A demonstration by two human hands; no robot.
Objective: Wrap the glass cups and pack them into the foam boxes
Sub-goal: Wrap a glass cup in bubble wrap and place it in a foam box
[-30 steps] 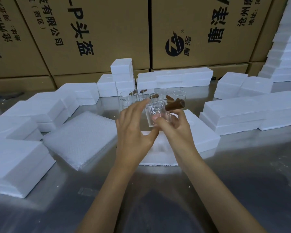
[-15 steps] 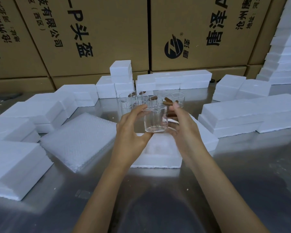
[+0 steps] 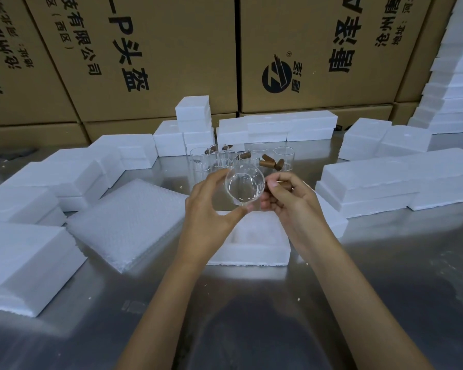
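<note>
Glass cup (image 3: pixel 244 187) sits tipped toward the camera, held in the air between both hands above an open foam box (image 3: pixel 254 243) on the metal tabletop (image 3: pixel 251 311). Left hand (image 3: pixel 211 206) curls thumb and fingers round its rim; right hand (image 3: pixel 292 206) pinches its other side. More glass cups (image 3: pixel 284 159) and brown stoppers (image 3: pixel 268 163) stand behind. A pile of bubble wrap (image 3: pixel 126 222) lies just left of the box.

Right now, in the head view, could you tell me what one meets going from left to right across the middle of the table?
Flat stack of white bubble wrap sheets → left hand → clear glass cup → right hand → long white foam boxes.
</note>
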